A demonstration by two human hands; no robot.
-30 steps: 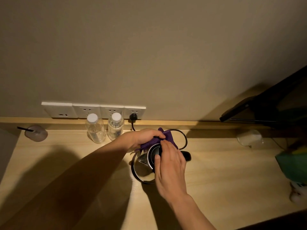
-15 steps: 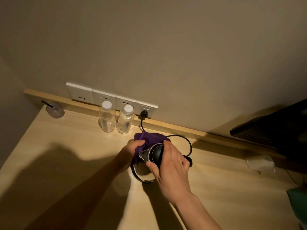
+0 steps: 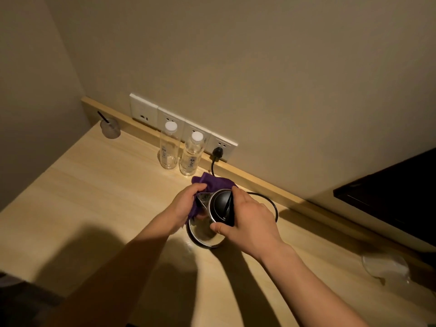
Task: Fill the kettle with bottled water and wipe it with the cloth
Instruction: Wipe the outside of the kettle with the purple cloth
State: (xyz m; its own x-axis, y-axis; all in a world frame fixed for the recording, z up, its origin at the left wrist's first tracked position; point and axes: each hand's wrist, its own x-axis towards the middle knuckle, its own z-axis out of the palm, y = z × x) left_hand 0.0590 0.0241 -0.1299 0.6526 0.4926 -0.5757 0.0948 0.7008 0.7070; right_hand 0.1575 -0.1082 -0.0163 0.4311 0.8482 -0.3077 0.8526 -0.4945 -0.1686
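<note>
A steel kettle [image 3: 205, 232] with a black lid stands in the middle of the wooden counter [image 3: 99, 199]. My right hand [image 3: 247, 220] grips it from the right, over the handle and lid. My left hand [image 3: 186, 206] presses a purple cloth [image 3: 213, 184] against the kettle's left side near the spout; the cloth drapes over the far side. Two clear water bottles [image 3: 168, 147] [image 3: 192, 156] with white caps stand by the wall behind the kettle.
A row of wall sockets [image 3: 181, 125] holds a black plug [image 3: 217, 152] whose cord loops behind the kettle. A clear cup with a black straw [image 3: 109, 128] sits at the far left corner. A crumpled plastic wrapper [image 3: 387, 267] lies right. A dark screen [image 3: 389, 199] is at the right.
My left hand has slid the cloth from the kettle's far top round to its left side. My right hand stays on the kettle. The camera has turned, so the scene sits lower and tilted.
</note>
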